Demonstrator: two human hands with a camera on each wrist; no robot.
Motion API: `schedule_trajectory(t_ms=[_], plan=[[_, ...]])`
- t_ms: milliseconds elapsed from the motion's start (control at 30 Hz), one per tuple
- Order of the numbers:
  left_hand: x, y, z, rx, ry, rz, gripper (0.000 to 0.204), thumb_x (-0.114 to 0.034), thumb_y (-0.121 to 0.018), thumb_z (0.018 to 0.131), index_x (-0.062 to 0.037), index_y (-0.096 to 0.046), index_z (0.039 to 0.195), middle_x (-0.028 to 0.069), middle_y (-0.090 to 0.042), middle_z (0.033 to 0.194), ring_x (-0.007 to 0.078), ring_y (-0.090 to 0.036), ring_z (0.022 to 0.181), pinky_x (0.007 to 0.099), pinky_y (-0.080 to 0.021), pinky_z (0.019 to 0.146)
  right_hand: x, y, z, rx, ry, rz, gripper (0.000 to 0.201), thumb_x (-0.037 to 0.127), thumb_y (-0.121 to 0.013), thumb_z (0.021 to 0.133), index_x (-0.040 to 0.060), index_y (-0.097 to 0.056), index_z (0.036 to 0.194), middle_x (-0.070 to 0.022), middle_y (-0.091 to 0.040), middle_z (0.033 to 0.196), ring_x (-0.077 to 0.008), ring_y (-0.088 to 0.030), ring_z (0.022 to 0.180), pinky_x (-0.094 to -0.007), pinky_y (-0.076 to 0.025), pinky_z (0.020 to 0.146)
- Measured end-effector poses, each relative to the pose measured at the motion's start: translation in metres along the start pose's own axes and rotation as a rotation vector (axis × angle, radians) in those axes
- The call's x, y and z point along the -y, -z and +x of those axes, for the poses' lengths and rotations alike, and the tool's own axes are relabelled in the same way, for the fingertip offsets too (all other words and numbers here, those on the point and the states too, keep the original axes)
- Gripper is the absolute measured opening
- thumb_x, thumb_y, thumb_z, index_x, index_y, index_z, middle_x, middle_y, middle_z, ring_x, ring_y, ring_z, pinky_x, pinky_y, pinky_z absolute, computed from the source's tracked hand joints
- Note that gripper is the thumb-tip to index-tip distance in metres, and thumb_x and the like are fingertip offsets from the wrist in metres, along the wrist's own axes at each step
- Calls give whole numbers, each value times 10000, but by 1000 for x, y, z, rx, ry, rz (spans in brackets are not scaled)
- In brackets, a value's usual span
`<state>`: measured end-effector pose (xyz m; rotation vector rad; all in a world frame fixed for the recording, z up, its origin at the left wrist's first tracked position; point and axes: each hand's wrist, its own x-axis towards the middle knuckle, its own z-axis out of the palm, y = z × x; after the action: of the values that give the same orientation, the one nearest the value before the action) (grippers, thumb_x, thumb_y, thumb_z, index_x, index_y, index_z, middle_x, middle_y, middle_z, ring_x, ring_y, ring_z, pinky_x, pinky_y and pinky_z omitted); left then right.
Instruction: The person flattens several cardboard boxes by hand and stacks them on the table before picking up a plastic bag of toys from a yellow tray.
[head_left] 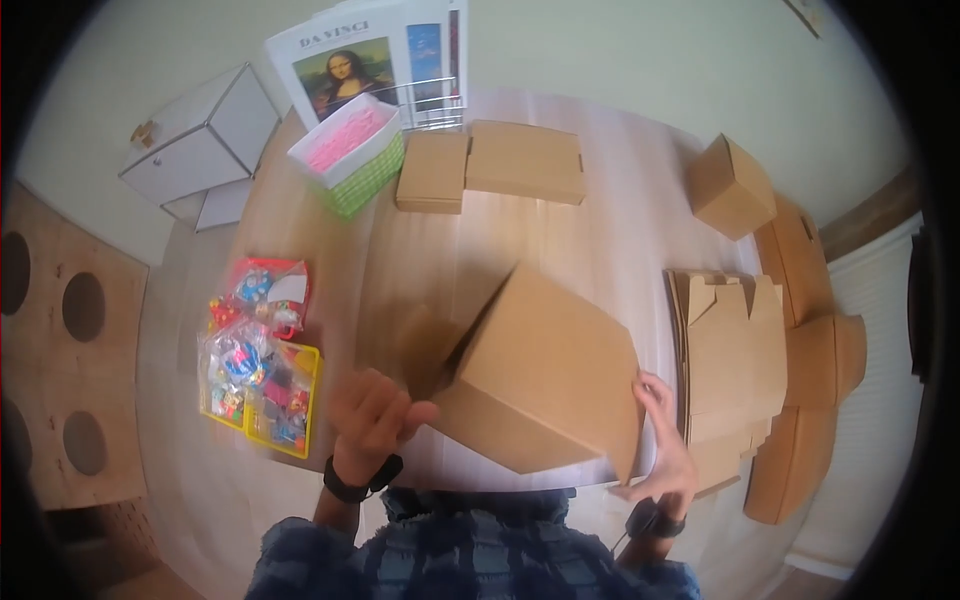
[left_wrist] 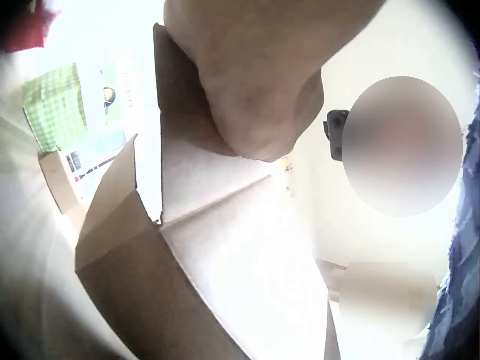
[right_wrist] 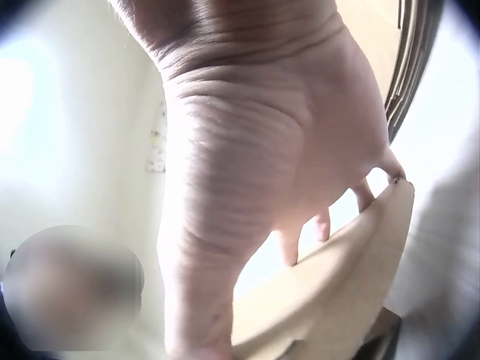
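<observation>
A large brown cardboard box (head_left: 545, 365) is tilted near the table's front edge, its opening facing left. Curled fingers of my left hand (head_left: 375, 418) are at its lower left edge, the thumb pointing toward the box. In the left wrist view, that hand (left_wrist: 259, 82) overlaps a raised flap (left_wrist: 180, 139) and its fingertips are hidden. My right hand (head_left: 668, 460) holds the box's right side, fingers bent against the edge and thumb spread lower down. The right wrist view shows the right hand (right_wrist: 247, 157) spanning a cardboard flap (right_wrist: 322, 292), several fingertips against it.
Bagged small toys (head_left: 245, 365) lie in trays at left. A green checked basket (head_left: 365, 180) with pink filling, two flat boxes (head_left: 525, 160) and a rack of prints (head_left: 430, 60) stand at the back. Folded cardboard (head_left: 735, 350) is stacked at right, beside several brown boxes (head_left: 810, 360).
</observation>
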<state>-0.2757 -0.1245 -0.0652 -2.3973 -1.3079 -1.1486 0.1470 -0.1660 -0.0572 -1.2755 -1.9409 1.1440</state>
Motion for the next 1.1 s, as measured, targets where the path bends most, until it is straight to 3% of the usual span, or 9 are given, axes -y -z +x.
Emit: schedule_trajectory(t_ms=[100,200,233,367,633,733,833,933,1100], plan=[[-11,0,-10,108,112,-458,128,-83,-651,945,-6,-678,846,122,-621,767,351,-646,710,418,-512,631,11,-17,-17,7,-73,-119,1502,236,-1011,398,149,-225,1675,-260,-177,1641,-478,-196,1562,-580,-272,1258],[-11,6,-5,751,414,-895,315,-246,-604,1001,18,-743,1099,187,-700,950,391,-700,911,414,-557,802,16,-28,-31,21,-113,-197,1589,237,-1045,418,160,-99,1692,-275,-134,1661,-490,-172,1566,-604,-306,1253],[-6,5,-9,921,464,-1022,525,-393,-501,1073,19,-649,1363,218,-720,1146,384,-703,1075,388,-536,953,9,-35,-37,23,-122,-185,1595,238,-1050,420,158,-91,1692,-277,-125,1666,-491,-169,1567,-604,-308,1252],[-8,6,8,1256,847,-1583,879,-346,-817,943,-36,-355,1624,128,-724,1246,227,-728,1104,341,-535,1013,10,-44,-42,-6,-69,-315,1508,198,-1029,495,142,-100,1682,-275,-207,1651,-500,-173,1557,-585,-324,1221],[-11,1,8,886,889,-1279,893,-303,-940,782,4,-472,1477,106,-676,1265,206,-651,1171,345,-518,1018,34,-34,-31,-249,-128,-390,474,-63,-716,771,8,-697,1240,-223,-678,1262,-372,-673,1122,-416,-510,1015],[-16,5,7,768,711,-1335,848,-299,-888,847,-1,-444,1505,132,-638,1337,218,-620,1235,344,-499,1040,31,-48,-31,-288,-408,-198,413,22,-721,831,1,-695,1243,-236,-704,1180,-353,-677,1100,-414,-510,996],[-17,-8,-9,844,908,-1421,826,-320,-809,931,-9,-387,1569,155,-588,1431,228,-566,1326,348,-477,1073,-2,-85,-39,-452,-284,81,417,208,-658,1019,-54,-610,1340,-189,-669,1300,-272,-631,1181,-396,-483,1031],[-27,-17,-27,414,1199,-2002,829,-312,-741,977,-14,-321,1626,152,-517,1532,230,-499,1408,362,-462,1099,-28,-112,-32,-629,-278,404,494,299,-579,1099,-87,-546,1405,-140,-621,1365,-225,-579,1238,-381,-443,1085],[-29,-11,-20,686,1069,-1567,753,-254,-745,979,-1,-390,1594,107,-598,1443,203,-568,1330,357,-488,1056,4,-112,2,-884,-172,627,658,429,-584,1048,-68,-475,1467,-153,-560,1427,-238,-539,1298,-400,-424,1116]])
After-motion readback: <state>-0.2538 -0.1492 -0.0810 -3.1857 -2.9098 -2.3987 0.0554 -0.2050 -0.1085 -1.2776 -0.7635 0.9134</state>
